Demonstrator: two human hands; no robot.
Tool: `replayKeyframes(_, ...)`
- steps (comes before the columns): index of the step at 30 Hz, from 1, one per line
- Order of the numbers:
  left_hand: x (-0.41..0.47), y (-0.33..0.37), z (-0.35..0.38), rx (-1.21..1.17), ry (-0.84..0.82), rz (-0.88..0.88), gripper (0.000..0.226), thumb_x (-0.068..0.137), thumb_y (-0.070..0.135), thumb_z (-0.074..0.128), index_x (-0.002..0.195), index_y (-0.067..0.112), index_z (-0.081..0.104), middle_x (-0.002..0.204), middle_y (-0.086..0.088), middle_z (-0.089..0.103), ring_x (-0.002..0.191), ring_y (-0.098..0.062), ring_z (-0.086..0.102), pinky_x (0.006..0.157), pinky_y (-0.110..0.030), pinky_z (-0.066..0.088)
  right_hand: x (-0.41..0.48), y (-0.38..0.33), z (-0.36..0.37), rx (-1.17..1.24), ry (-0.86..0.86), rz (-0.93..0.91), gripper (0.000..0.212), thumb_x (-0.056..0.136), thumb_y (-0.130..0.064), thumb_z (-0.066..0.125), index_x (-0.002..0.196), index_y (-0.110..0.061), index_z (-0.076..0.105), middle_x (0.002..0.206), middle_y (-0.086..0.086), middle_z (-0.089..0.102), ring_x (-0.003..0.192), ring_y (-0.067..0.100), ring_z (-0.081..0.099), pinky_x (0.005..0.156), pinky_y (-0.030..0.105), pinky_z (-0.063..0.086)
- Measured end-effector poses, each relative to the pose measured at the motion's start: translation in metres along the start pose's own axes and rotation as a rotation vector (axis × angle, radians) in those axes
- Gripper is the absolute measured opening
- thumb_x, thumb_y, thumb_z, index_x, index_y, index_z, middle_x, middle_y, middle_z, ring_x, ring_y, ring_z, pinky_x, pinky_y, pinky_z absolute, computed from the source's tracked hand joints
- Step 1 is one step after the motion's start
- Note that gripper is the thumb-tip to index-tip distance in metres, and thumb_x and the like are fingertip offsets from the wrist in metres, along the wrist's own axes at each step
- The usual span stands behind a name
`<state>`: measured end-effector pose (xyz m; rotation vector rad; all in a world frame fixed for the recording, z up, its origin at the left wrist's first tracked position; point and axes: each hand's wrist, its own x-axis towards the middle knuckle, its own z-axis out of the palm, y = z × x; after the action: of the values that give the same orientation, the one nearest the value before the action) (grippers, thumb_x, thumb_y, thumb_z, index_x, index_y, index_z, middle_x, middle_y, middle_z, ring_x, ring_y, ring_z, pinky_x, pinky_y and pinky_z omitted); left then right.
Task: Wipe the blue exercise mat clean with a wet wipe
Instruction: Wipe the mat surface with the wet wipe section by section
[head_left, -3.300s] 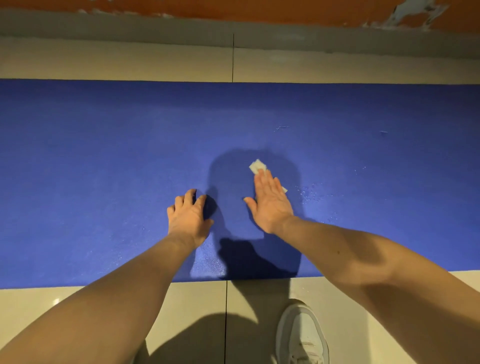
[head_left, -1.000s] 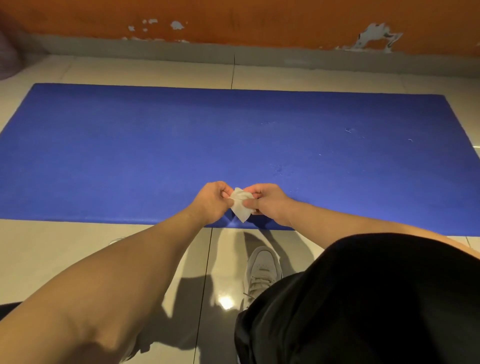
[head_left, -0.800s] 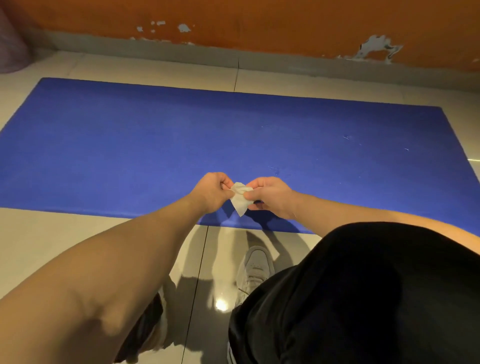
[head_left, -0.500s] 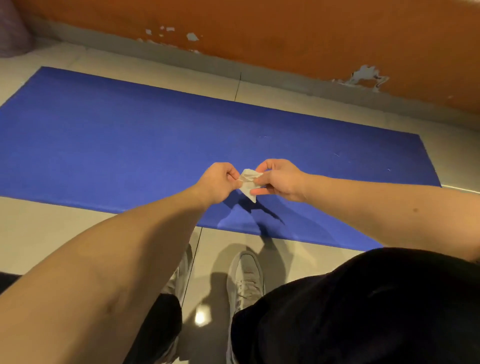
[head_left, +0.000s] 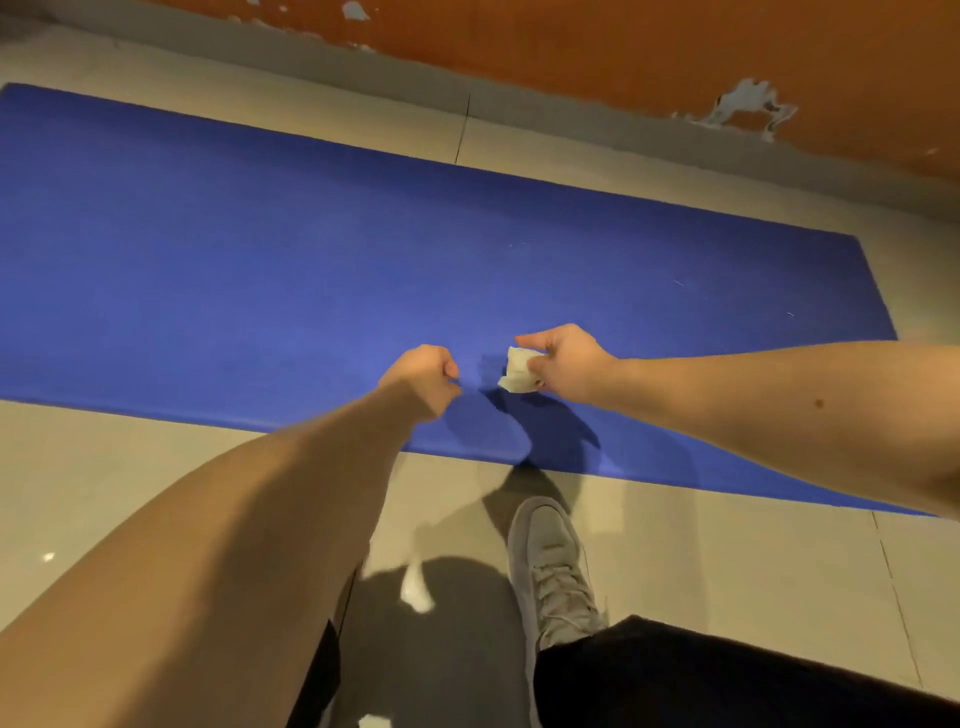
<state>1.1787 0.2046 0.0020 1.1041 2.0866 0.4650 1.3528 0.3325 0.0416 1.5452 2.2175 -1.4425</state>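
Mat: your blue exercise mat (head_left: 260, 260) lies flat across mid-frame, matte and fine-grained, on glossy beige floor tiles (head_left: 130, 493).
Wipe: the wet wipe (head_left: 517, 370) is a crumpled white wad at centre frame, over the mat's near edge.
Right hand: your right hand (head_left: 569, 364) pinches the wipe.
Left hand: your left hand (head_left: 423, 376) is clenched on nothing, just beside the wipe.

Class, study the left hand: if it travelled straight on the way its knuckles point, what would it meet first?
Probably the wipe pinched in the right hand: the left hand, curled and empty, faces it across a small gap above the mat. Depth is unclear, so it might slip past.
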Motion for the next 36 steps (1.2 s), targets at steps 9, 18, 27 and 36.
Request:
replayKeyframes(9, 0.032, -0.045, 0.039, 0.447, 0.037, -0.098, 0.05, 0.088, 0.025, 0.066, 0.135, 0.019, 0.051, 0.145, -0.004, 0.036, 0.134, -0.03, 0.029, 0.096, -0.043, 0.045, 0.018, 0.063, 0.088, -0.606, -0.067, -0.365, 0.045, 0.104, -0.011, 0.045, 0.149, -0.016, 0.042, 0.141, 0.012, 0.053, 0.129, 0.038, 0.051, 0.096, 0.045, 0.046)
replayKeyframes(18, 0.034, -0.052, 0.042, 0.52, -0.063, -0.183, 0.086, 0.089, 0.045, 0.07, 0.158, 0.031, 0.02, 0.164, 0.001, 0.004, 0.149, -0.027, 0.005, 0.109, -0.045, 0.039, 0.017, 0.08, 0.14, -0.929, -0.167, -0.355, 0.068, 0.106, -0.057, 0.018, 0.161, -0.031, -0.013, 0.162, 0.014, -0.035, 0.146, 0.044, -0.036, 0.12, 0.063, -0.012)
replayKeyframes(27, 0.031, -0.046, 0.041, 0.555, -0.061, -0.212, 0.086, 0.09, 0.048, 0.067, 0.158, 0.034, 0.016, 0.165, 0.003, 0.001, 0.15, -0.026, 0.003, 0.102, -0.045, 0.044, 0.012, 0.06, 0.147, -0.907, 0.021, -0.331, 0.071, 0.105, -0.054, 0.029, 0.162, -0.028, -0.005, 0.166, 0.023, -0.014, 0.151, 0.046, -0.018, 0.12, 0.065, -0.001)
replayKeyframes(36, 0.03, -0.048, 0.042, 0.546, -0.054, -0.204, 0.08, 0.094, 0.049, 0.06, 0.159, 0.034, 0.016, 0.166, 0.002, 0.0, 0.15, -0.025, 0.001, 0.107, -0.047, 0.043, 0.033, 0.065, 0.153, -0.848, -0.173, -0.428, 0.07, 0.107, -0.056, 0.019, 0.161, -0.026, -0.013, 0.162, 0.009, -0.036, 0.149, 0.034, -0.034, 0.124, 0.05, -0.017)
